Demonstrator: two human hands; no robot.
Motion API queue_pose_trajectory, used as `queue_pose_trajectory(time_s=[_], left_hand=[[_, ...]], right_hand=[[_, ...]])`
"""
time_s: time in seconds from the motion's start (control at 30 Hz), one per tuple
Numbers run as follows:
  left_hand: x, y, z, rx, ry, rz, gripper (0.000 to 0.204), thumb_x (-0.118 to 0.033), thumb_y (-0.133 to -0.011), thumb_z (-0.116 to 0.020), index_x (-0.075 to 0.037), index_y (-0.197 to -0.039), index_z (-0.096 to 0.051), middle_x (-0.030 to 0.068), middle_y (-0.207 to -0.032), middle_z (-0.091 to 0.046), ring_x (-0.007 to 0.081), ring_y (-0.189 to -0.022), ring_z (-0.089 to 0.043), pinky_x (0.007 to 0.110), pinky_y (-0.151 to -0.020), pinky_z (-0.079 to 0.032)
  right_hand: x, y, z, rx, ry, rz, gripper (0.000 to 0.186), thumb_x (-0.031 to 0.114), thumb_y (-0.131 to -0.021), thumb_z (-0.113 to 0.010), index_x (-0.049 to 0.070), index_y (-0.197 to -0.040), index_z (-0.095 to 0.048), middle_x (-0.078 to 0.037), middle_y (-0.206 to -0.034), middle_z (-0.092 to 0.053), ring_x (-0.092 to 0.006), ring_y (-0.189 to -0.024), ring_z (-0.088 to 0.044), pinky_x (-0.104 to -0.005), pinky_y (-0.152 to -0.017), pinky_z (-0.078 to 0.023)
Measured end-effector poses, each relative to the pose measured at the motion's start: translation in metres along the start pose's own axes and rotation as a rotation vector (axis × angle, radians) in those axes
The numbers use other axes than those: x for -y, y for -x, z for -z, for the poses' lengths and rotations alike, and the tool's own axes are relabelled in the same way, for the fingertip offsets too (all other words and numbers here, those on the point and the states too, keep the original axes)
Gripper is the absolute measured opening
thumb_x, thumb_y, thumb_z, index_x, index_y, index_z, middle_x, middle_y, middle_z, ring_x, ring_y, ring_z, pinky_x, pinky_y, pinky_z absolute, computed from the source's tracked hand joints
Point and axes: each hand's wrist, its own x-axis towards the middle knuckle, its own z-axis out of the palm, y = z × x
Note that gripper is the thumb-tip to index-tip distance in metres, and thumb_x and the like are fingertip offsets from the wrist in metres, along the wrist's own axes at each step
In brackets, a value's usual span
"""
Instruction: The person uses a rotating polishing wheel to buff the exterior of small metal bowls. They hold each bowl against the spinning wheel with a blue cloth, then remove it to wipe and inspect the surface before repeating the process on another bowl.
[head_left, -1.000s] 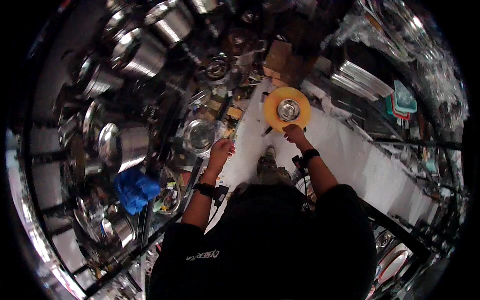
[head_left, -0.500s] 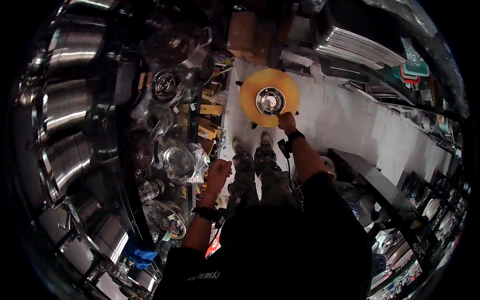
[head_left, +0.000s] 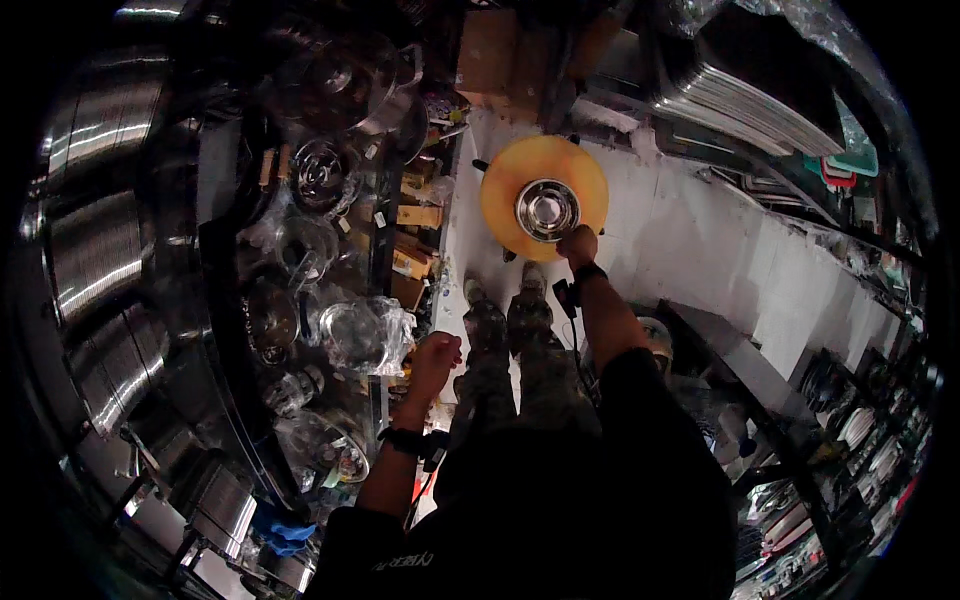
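Note:
My right hand (head_left: 578,243) is closed at the near rim of a round stainless-steel bowl (head_left: 546,207), gripping it. The bowl appears over the middle of a round yellow stool seat (head_left: 505,195) with short dark legs; I cannot tell whether it rests on it. My left hand (head_left: 440,355) has its fingers curled with nothing visible in them, near a plastic-wrapped round metal item (head_left: 350,330) on the left shelving. My shoes stand on the pale floor just this side of the stool.
Shelves of steel pots (head_left: 95,250) and lidded cookware line the left. Cardboard boxes (head_left: 485,60) stand beyond the stool. Stacked flat trays (head_left: 730,95) and green and red plastic trays (head_left: 850,160) are at the upper right. A dark shelf edge (head_left: 740,360) runs along the lower right.
Since a second ago my view has swung, so the shelving and stool sit differently in it. My left hand is lower in the picture; my right hand stays at the bowl's rim.

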Motion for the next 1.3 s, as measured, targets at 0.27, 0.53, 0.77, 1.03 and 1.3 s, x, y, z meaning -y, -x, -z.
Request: queue_pose_trajectory(time_s=[0.27, 0.53, 0.77, 1.03, 1.3], left_hand=[[-0.022, 0.015, -0.001, -0.056, 0.005, 0.053, 0.015, -0.020, -0.092, -0.059, -0.005, -0.091, -0.058, 0.0021, -0.073, -0.061, 0.0102, -0.064, -0.058, 0.025, -0.058, -0.046], [-0.054, 0.074, 0.017, 0.049, 0.256, -0.173, 0.036, -0.026, -0.093, -0.058, -0.008, -0.125, -0.051, 0.0012, -0.096, -0.059, 0.0108, -0.085, -0.057, 0.026, -0.073, -0.047], [-0.096, 0.184, 0.036, -0.032, 0.613, -0.415, 0.065, -0.041, -0.099, -0.042, -0.008, -0.148, -0.016, 0.0084, -0.146, -0.034, 0.0205, -0.133, -0.034, 0.036, -0.105, -0.037], [-0.029, 0.328, 0.077, -0.214, 1.114, -0.667, 0.055, -0.043, -0.099, -0.038, -0.001, -0.135, -0.042, 0.0115, -0.130, -0.053, 0.0203, -0.117, -0.052, 0.036, -0.103, -0.040], [0.079, 0.475, 0.096, -0.593, 1.307, -0.984, 0.060, -0.048, -0.099, -0.032, -0.003, -0.137, -0.039, 0.0136, -0.134, -0.049, 0.0267, -0.121, -0.050, 0.041, -0.104, -0.040]], right_hand=[[0.054, 0.048, 0.068, -0.133, -0.874, -0.028, 0.035, 0.017, -0.091, -0.057, -0.004, -0.117, -0.048, -0.014, -0.070, -0.065, -0.0193, -0.053, -0.065, -0.0307, -0.045, -0.052], [0.131, 0.161, 0.173, 0.405, -0.854, 0.295, 0.032, 0.010, -0.089, -0.054, -0.002, -0.118, -0.049, -0.010, -0.076, -0.063, -0.0176, -0.052, -0.062, -0.0288, -0.047, -0.051], [0.260, 0.323, 0.230, 1.009, -0.596, 0.637, 0.033, 0.003, -0.086, -0.055, 0.000, -0.119, -0.053, -0.009, -0.077, -0.064, -0.0169, -0.050, -0.061, -0.0268, -0.044, -0.050], [0.338, 0.463, 0.205, 1.177, -0.212, 1.064, 0.046, 0.010, -0.092, -0.058, 0.002, -0.135, -0.043, -0.006, -0.085, -0.065, -0.0123, -0.069, -0.063, -0.0248, -0.057, -0.049], [0.429, 0.661, 0.113, 0.386, 0.063, 2.114, 0.065, 0.030, -0.077, -0.073, 0.010, -0.133, -0.046, -0.027, -0.134, -0.043, -0.0439, -0.120, -0.045, -0.0484, -0.102, -0.036]])
